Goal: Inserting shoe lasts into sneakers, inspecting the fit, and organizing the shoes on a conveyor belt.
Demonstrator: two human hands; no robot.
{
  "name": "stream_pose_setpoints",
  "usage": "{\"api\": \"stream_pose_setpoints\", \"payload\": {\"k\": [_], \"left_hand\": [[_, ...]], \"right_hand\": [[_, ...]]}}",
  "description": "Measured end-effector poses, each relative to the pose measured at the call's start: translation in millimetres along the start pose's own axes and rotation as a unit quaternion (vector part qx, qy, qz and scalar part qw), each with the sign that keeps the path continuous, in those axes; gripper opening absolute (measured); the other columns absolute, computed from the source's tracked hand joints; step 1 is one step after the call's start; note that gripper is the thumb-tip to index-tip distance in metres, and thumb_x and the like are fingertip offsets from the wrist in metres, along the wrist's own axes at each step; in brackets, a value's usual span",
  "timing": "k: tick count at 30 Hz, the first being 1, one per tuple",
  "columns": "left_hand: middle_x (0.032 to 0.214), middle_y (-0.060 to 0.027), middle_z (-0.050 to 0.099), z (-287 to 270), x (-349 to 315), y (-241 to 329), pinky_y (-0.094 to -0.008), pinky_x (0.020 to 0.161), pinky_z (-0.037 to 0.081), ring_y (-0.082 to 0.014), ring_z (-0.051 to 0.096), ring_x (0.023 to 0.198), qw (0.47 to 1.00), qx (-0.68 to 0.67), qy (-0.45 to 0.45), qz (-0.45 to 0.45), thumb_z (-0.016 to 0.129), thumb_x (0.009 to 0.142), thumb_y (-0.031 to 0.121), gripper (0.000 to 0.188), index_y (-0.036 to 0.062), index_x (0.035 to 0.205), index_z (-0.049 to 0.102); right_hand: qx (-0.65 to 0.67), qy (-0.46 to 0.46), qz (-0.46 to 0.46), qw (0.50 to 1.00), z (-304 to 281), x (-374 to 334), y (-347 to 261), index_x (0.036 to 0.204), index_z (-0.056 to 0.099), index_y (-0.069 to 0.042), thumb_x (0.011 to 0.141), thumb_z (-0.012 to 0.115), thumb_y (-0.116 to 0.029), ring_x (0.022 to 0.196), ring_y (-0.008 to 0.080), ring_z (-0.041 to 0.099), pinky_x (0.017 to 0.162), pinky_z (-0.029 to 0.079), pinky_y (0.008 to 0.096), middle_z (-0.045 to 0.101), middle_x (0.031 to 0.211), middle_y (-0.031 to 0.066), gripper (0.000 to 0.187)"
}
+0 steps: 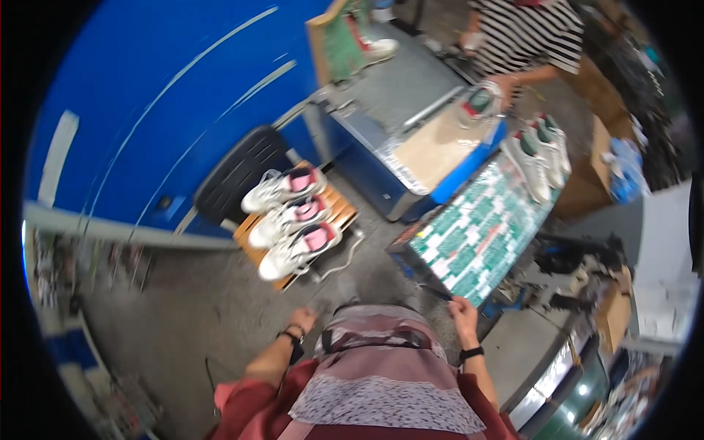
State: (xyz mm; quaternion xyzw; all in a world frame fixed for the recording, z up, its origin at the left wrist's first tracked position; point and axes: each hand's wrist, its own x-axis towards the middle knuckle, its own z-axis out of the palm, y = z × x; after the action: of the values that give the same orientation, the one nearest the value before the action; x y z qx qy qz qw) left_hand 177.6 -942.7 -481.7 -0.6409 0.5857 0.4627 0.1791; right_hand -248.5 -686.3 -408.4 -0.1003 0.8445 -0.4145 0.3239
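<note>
My right hand [463, 320] is closed on a slim dark tool [435, 292], too small and blurred to name exactly. It is by the near corner of a low table [480, 246] topped with a green-and-white patterned sheet. My left hand [301, 320] hangs lower, its fingers curled with nothing visible in them. Ahead of it, white sneakers [299, 249] with pink and red insides stand in a row on a wooden-slat seat [342, 209]. White sneakers with green insides [529, 163] stand together at the table's far end.
Beyond the table, a person in a striped shirt [532, 37] touches a sneaker [480, 103] on a grey and blue workbench [359, 136]. A black chair back [242, 172] stands against the blue wall [161, 95]. Cardboard boxes [598, 147] are at the right.
</note>
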Motion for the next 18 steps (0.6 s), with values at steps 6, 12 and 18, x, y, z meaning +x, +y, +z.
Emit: {"api": "stream_pose_setpoints", "payload": {"k": [6,12,18], "left_hand": [[0.094,-0.0187,0.076,49.4,14.2,15.5,-0.0433,0.088,0.055,-0.0345,0.073,0.097,0.998,-0.018,0.049,0.046,0.068,0.086,0.036,0.033,0.0063,0.097,0.077],[0.092,-0.0219,0.074,137.9,-33.9,107.9,-0.0445,0.084,0.056,-0.0378,0.073,0.094,0.990,0.025,0.050,0.129,0.070,0.082,0.034,0.032,0.0055,0.096,0.078],[0.096,-0.0170,0.075,207.7,-133.1,227.1,-0.0426,0.083,0.056,-0.0345,0.072,0.092,0.944,0.142,-0.092,0.284,0.069,0.089,0.034,0.035,0.0069,0.111,0.072]], "right_hand": [[0.050,-0.052,-0.082,0.994,-30.6,-17.2,41.1,0.121,0.066,0.002,0.091,0.071,-0.010,0.083,0.0130,0.067,0.075,0.054,0.0279,0.072,0.091,0.0056,0.033],[-0.002,-0.052,-0.066,0.996,-110.7,-35.1,140.5,0.112,0.068,0.003,0.088,0.072,-0.011,0.087,0.0150,0.070,0.078,0.055,0.0279,0.075,0.095,0.0094,0.028],[0.096,0.052,0.217,0.970,-210.1,-68.4,263.6,0.106,0.070,0.003,0.084,0.071,-0.005,0.064,0.0145,0.066,0.056,0.051,0.0283,0.069,0.081,0.0078,0.024]]}}
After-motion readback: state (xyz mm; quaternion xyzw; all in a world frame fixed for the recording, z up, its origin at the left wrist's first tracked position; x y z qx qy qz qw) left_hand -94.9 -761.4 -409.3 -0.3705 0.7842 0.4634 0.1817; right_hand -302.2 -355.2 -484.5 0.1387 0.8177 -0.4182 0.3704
